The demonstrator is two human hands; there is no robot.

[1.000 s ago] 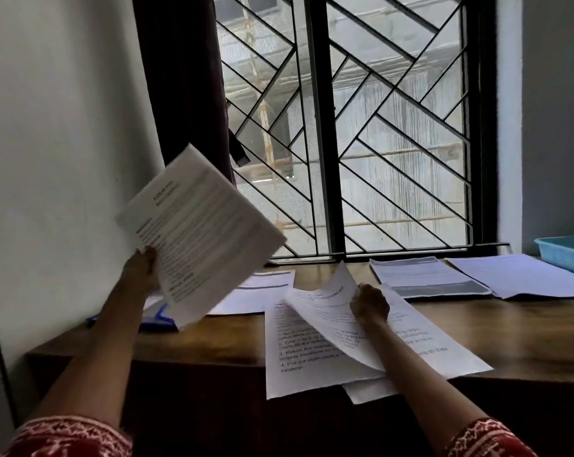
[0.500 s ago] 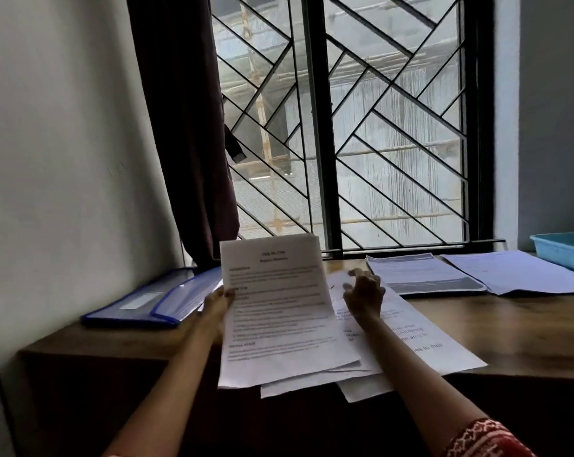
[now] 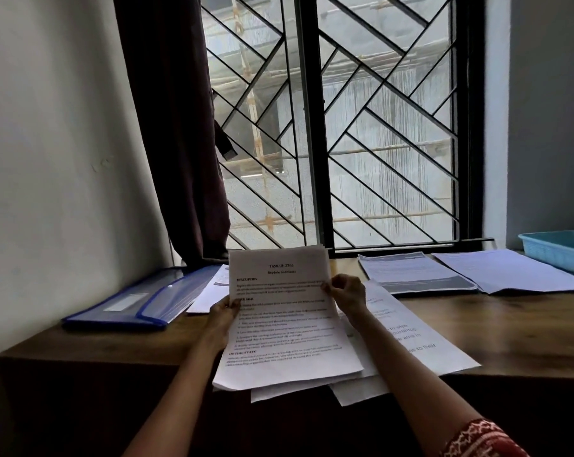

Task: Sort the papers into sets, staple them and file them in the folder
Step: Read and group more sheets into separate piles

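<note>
A set of printed papers [image 3: 284, 328] is tilted up over the front edge of the wooden table [image 3: 509, 328]. My left hand [image 3: 221, 316] grips its left edge with the thumb on the front. My right hand [image 3: 345, 293] pinches its right edge. Loose printed sheets [image 3: 420, 347] lie flat under and to the right of the held set. A blue folder [image 3: 140, 300] lies flat at the table's left end, with a white sheet [image 3: 210, 293] beside it. No stapler is in view.
Two more paper piles, one printed [image 3: 414, 272] and one plain [image 3: 509, 272], lie at the back right. A light blue plastic tray [image 3: 562, 250] stands at the far right. A barred window and a dark curtain [image 3: 177, 127] rise behind the table; a wall is on the left.
My left hand brought its sheets down from the upper left onto the middle pile. My right hand let go of the sheet it lifted and now holds the gathered set's right edge.
</note>
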